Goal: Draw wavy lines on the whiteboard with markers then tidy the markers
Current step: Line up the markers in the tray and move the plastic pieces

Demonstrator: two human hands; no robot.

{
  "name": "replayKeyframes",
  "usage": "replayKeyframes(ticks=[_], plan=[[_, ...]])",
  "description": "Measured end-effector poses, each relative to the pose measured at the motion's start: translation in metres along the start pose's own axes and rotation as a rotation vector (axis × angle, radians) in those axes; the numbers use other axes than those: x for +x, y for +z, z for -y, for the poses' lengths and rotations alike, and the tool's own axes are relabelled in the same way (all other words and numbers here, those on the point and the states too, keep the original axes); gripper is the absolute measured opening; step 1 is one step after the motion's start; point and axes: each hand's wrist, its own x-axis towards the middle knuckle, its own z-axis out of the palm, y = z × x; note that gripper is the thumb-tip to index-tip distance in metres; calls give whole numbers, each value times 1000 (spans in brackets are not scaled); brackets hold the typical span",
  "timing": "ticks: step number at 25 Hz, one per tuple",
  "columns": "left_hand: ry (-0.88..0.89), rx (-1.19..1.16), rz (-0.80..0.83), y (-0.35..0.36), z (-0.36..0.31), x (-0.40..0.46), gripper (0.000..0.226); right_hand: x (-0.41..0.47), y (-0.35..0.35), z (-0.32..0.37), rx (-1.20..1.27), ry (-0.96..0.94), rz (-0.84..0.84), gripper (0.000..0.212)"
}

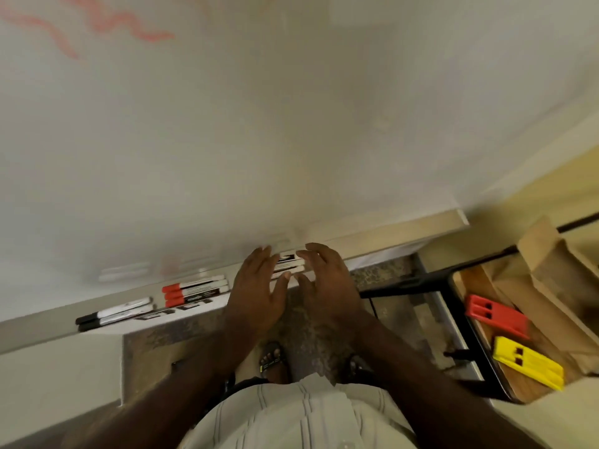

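While white-barrelled markers lie on the whiteboard's pale ledge at 12 o'clock, left hand and right hand hover spread, fingers apart; red-capped markers and black-capped markers lie at 9 o'clock.

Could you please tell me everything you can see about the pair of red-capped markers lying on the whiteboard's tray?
The red-capped markers are two slim pens with white barrels, dark printed labels and red caps, plastic by the look of them. Both caps are on and point toward the person's left. They lie flat and side by side, lengthwise on the tray under the whiteboard. The black-capped markers lie apart on one side; the left hand is on the other, not clearly touching them.
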Motion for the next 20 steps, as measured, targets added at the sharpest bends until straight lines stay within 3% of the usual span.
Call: replayKeyframes(ticks=[8, 15, 20], plan=[[363, 94, 281, 104, -95, 7, 80, -76, -70, -112, -86, 277, -129, 45], [490, 4, 423, 220, -204, -15, 58, -168, -139, -217, -53, 539, -293, 45], [733, 97, 518, 290, -256, -33, 49, -233, -167, -276, -53, 681, -383, 37]])
